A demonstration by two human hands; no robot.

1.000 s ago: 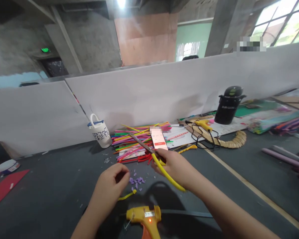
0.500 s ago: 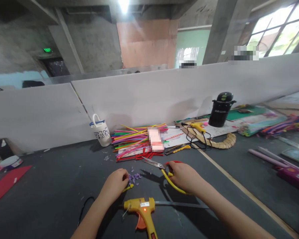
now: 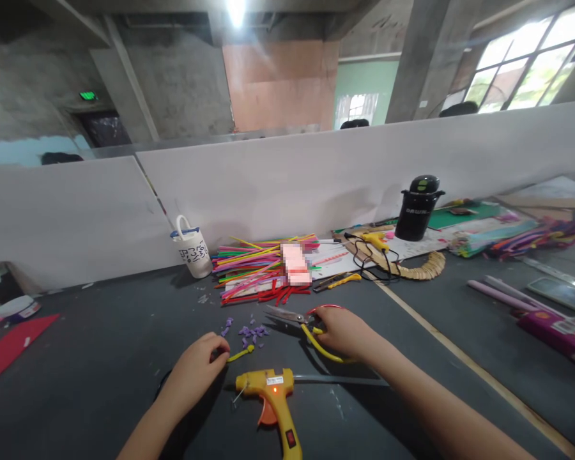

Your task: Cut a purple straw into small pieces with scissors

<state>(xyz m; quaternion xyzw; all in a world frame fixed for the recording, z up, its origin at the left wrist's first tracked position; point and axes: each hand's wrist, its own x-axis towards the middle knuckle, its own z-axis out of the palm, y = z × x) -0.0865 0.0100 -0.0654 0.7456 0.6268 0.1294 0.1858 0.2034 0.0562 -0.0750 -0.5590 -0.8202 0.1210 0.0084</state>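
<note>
My left hand (image 3: 202,359) is curled in a pinch at the near end of a short yellow pipe cleaner (image 3: 239,354), whose far end forms a small round knob. Just beyond it lie loose purple snippets (image 3: 253,334) on the dark table. In my right hand (image 3: 341,333) are scissors (image 3: 292,316) with one red and one yellow handle. Their blades point left, above and to the right of the snippets, apart from the pipe cleaner. Closer to me lies a yellow glue gun (image 3: 271,383), its red light lit and a clear glue stick in its back.
Coloured pipe cleaners (image 3: 249,262) lie in a pile at the back, beside a white cup (image 3: 191,252). Behind my right hand are a yellow cutter knife (image 3: 338,282), a second glue gun (image 3: 376,241) and a black bottle (image 3: 416,207). A white partition (image 3: 268,185) borders the table.
My left hand has shifted left and slightly toward me, uncovering more purple snippets and more of the yellow stem. My right hand still holds the scissors in about the same place.
</note>
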